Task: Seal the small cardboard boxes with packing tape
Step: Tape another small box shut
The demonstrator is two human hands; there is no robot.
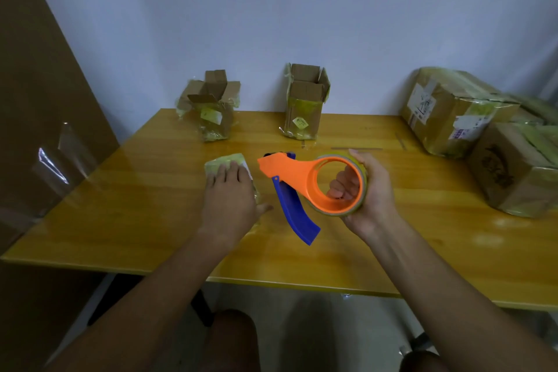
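Head: L hand (231, 190) flat on taped box (225, 161); R hand (367, 190) grip around orange plastic dispenser (302, 174).

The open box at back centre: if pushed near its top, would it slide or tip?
Probably tip: the open box stands tall on a narrow base. It looks light, with flaps up. The glossy table might let it slide if pushed low.

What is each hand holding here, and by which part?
Right hand grips the tape dispenser by its roll. Left hand holds nothing, resting flat on a small box.
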